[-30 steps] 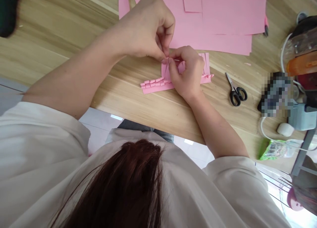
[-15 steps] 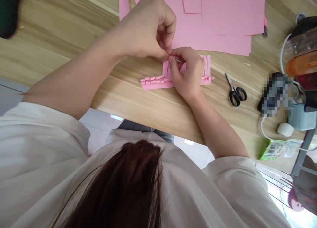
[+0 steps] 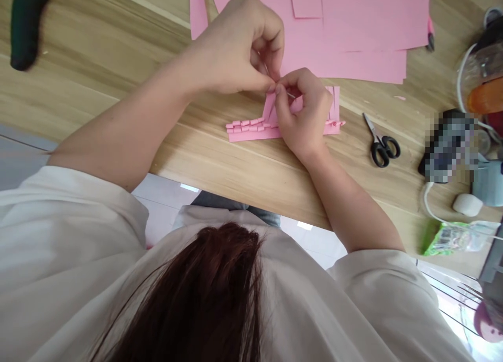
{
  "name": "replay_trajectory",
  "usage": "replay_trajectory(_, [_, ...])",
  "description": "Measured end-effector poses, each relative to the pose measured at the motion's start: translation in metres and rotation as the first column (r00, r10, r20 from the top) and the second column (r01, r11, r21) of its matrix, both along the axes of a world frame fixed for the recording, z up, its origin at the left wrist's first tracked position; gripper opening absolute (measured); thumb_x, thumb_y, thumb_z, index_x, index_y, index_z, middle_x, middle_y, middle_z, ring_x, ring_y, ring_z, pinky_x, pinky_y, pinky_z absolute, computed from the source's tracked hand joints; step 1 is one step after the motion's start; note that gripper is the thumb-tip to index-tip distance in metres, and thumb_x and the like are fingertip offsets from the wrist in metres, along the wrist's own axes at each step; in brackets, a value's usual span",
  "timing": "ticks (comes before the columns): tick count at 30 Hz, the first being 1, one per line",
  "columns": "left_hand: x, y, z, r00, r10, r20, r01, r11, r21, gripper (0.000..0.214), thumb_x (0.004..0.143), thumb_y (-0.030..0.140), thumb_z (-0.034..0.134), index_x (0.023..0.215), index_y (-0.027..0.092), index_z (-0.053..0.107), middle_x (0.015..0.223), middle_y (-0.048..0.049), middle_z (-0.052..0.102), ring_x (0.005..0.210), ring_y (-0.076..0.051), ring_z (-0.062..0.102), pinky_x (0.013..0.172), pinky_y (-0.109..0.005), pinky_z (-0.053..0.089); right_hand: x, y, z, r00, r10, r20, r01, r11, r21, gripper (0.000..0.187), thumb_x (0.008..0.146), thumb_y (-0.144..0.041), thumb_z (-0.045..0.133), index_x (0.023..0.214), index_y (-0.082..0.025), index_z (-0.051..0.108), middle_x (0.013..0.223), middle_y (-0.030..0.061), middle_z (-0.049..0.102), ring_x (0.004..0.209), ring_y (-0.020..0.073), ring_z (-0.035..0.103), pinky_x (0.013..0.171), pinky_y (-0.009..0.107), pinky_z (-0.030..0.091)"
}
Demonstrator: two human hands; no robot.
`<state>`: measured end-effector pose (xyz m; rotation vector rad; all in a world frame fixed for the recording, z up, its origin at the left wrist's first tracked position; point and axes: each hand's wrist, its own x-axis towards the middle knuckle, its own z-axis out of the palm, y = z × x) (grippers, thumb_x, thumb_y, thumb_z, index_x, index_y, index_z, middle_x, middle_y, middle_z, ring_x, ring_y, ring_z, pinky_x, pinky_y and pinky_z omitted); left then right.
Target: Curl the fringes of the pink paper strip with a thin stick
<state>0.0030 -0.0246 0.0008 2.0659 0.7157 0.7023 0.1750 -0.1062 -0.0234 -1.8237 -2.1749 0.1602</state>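
Since the hands have barely shifted, the pinch holds: the left hand [image 3: 236,47] and right hand [image 3: 304,116] are both closed, fingertips meeting around what looks like a thin metal pin [image 3: 291,94] at the top of a pink paper strip [image 3: 251,134], which has small folded tabs and lies on the wooden table [image 3: 98,89] below pink sheets [image 3: 353,32].

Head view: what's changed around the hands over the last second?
The whole view shifted slightly, so everything sits a little further right. The left end of the slit pink paper piece swung up, leaving its lower edge nearer level. The left hand and right hand stay pinched at its upper edge; nothing was let go. The scissors and pink sheets stayed put.
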Motion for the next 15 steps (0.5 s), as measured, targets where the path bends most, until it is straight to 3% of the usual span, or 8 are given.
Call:
replay_trajectory(2, [0.002,0.0,-0.002,1.0,0.007,0.03,-0.007,1.0,-0.027,0.013,0.072,0.005,0.075,0.082,0.008,0.066,0.081,-0.0053,0.07,0.078,-0.017,0.072,0.07,-0.035,0.057,0.0,0.001,-0.002,0.991,-0.051,-0.126,0.055,0.998,0.028,0.022,0.103,-0.033,0.043,0.111,-0.031,0.064,0.11,0.0045,0.07,0.097,0.0288,0.064,0.087,0.046,0.045])
replay_trajectory(4, [0.004,0.0,-0.004,0.999,0.045,0.025,-0.045,0.999,-0.017,0.014,0.072,0.006,0.076,0.082,0.009,0.067,0.079,-0.0045,0.069,0.077,-0.017,0.071,0.069,-0.033,0.056,0.0,0.001,-0.003,0.976,-0.081,-0.203,0.091,0.995,0.039,0.028,0.104,-0.024,0.036,0.102,-0.028,0.064,0.105,0.0039,0.071,0.094,0.0257,0.066,0.088,0.044,0.046])
replay_trajectory(7, [0.007,-0.001,-0.004,0.996,0.09,0.003,-0.09,0.996,0.002,0.011,0.071,0.007,0.077,0.078,0.011,0.069,0.076,-0.0043,0.068,0.072,-0.015,0.068,0.066,-0.033,0.054,0.0,0.0,-0.002,0.984,-0.085,-0.154,0.087,0.996,0.005,0.026,0.102,-0.039,0.041,0.116,-0.033,0.063,0.109,0.0047,0.072,0.096,0.0318,0.065,0.086,0.05,0.046])
replay_trajectory(10, [0.011,0.0,-0.009,0.994,0.105,-0.009,-0.105,0.994,0.002,0.008,0.072,0.008,0.075,0.078,0.012,0.072,0.074,-0.004,0.069,0.07,-0.015,0.066,0.066,-0.034,0.054,0.001,0.0,0.0,0.997,-0.067,-0.036,0.065,0.997,-0.038,0.041,0.095,-0.055,0.051,0.135,-0.042,0.055,0.117,0.0041,0.073,0.102,0.039,0.063,0.084,0.054,0.043])
replay_trajectory(15, [0.018,0.007,-0.025,0.985,0.172,-0.013,-0.172,0.985,0.006,0.014,0.063,0.009,0.076,0.068,0.02,0.069,0.067,0.001,0.07,0.063,-0.013,0.064,0.061,-0.031,0.054,-0.002,0.004,0.003,0.993,-0.114,-0.029,0.11,0.985,-0.13,0.031,0.1,-0.033,0.038,0.119,-0.034,0.063,0.118,0.0043,0.073,0.104,0.0316,0.066,0.092,0.048,0.042])
